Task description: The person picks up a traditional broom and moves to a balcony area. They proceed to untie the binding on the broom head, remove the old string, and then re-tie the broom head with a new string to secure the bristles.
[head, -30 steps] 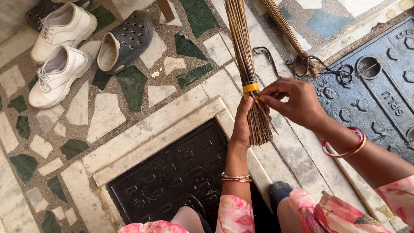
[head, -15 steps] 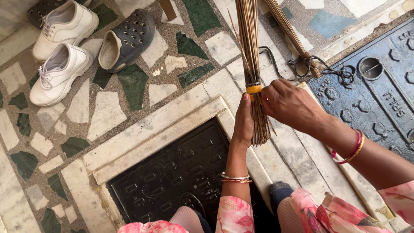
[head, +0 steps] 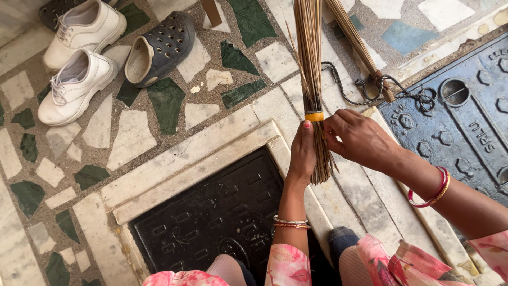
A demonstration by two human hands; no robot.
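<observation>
The broom (head: 312, 63) is a bundle of tan-brown sticks bound by a yellow band (head: 314, 116). A second broom (head: 360, 47) of the same tan is tied with dark cord (head: 370, 87). The floor (head: 159, 132) is a patchwork of white and dark green stone chips in grey-speckled filler. Two sneakers (head: 79, 58) are white, the perforated clog (head: 159, 47) navy with a cream lining. One cover (head: 211, 217) is embossed black, the other cover (head: 465, 116) blue-grey. The sleeve (head: 288, 265) is pink and floral.

Left hand (head: 301, 153): forearm raised from lower centre, wrist straight, two bangles at wrist, fingers wrapped in closed grip, thumb up, painted nail visible. Right hand (head: 360, 139): forearm enters from lower right, red and gold bangles at wrist, fingers curled leftward, tips pinched close beside left thumb.
</observation>
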